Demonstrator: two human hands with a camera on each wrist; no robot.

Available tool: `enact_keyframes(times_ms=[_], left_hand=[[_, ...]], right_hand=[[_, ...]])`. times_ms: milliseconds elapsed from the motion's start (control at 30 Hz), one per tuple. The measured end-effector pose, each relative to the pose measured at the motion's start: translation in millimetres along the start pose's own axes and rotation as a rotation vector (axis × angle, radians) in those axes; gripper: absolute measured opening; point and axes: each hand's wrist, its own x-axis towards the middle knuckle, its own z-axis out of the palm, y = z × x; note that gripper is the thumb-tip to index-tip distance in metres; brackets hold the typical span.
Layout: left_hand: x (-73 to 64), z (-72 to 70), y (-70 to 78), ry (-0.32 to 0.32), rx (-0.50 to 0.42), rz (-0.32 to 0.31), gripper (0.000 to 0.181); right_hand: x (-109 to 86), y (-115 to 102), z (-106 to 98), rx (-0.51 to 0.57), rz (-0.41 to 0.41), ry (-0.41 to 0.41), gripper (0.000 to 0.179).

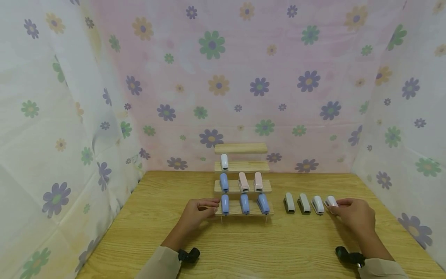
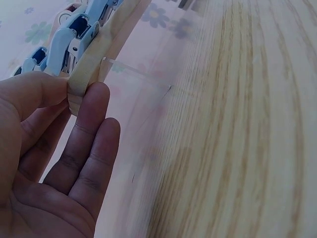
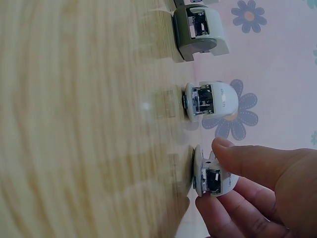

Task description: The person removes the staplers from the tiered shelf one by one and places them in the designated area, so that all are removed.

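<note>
My left hand (image 1: 196,212) pinches the left end of the lowest board of a tiered wooden shelf (image 1: 235,209); the left wrist view shows thumb and fingers on the rounded board end (image 2: 79,82). With my right hand (image 1: 357,217) I grip a white stapler (image 3: 227,182) by its sides, at the right end of a row on the table. Beside it stand another white stapler (image 1: 317,204) and two grey-green ones (image 1: 304,203). Three blue staplers (image 1: 245,203) sit on the lowest board. Above are one blue stapler (image 1: 223,182), two pink (image 1: 243,181) and one white (image 1: 224,161).
The top board (image 1: 241,148) of the shelf bears no stapler. A wood-grain table (image 1: 278,248) lies beneath everything. Flowered cloth (image 1: 237,58) hangs behind and on both sides. Dark wrist devices (image 1: 189,255) sit at both cuffs.
</note>
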Motion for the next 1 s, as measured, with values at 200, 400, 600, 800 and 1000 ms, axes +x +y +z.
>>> enact_keyframes(times_ms=[200, 400, 600, 800, 1000], left_hand=[[-0.6, 0.7, 1.5, -0.001, 0.001, 0.013, 0.022], [0.5, 0.4, -1.5, -0.002, 0.012, 0.017, 0.021], [1.7, 1.3, -2.6, -0.009, -0.005, 0.007, 0.023], [2.3, 1.5, -2.1, -0.002, -0.001, 0.003, 0.024], [1.7, -0.2, -3.8, 0.005, 0.009, 0.004, 0.019]], right_hand=[[-0.3, 0, -1, -0.001, -0.009, -0.015, 0.059], [-0.2, 0, -3, -0.018, -0.021, -0.032, 0.064], [-2.3, -5, -6, -0.046, -0.062, 0.000, 0.069], [-6.5, -24, -6, -0.035, -0.152, 0.083, 0.068], [-8.0, -50, 1, -0.022, -0.260, 0.140, 0.060]])
